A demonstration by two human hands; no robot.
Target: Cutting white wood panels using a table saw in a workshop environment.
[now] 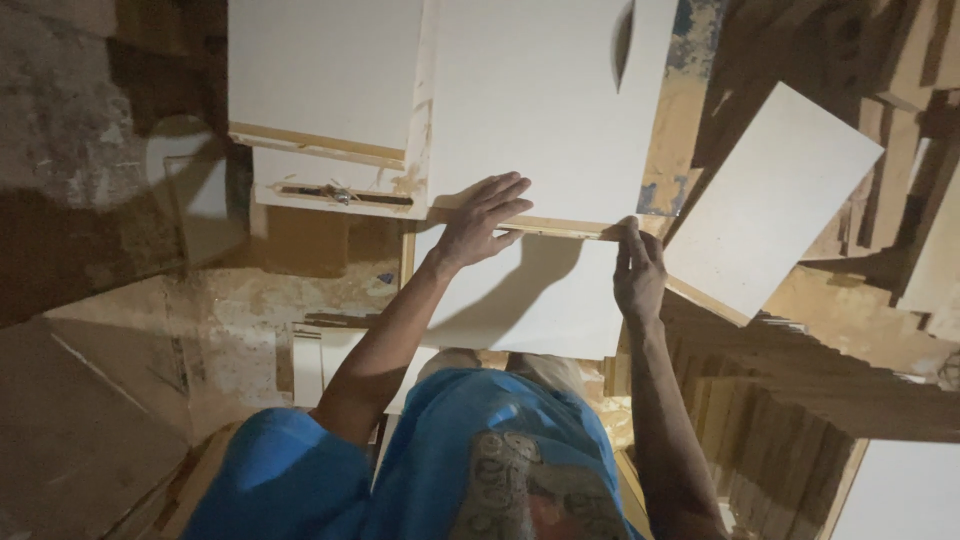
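A large white laminated board [545, 100] with a curved notch near its top lies in front of me, its raw wooden edge facing me. My left hand [478, 220] rests flat on the board's near edge, fingers spread. My right hand [637, 272] pinches the same edge at its right corner, fingertips on the wood strip. Beneath it lies a second white panel [540, 300], partly in my hands' shadow. My arms reach out from blue sleeves.
Another white board [325, 70] sits to the left, with a narrow white piece carrying a metal fitting [335, 193] below it. A tilted white panel [770, 200] lies to the right. Stacked wooden offcuts [790, 400] fill the right side; stained floor spreads left.
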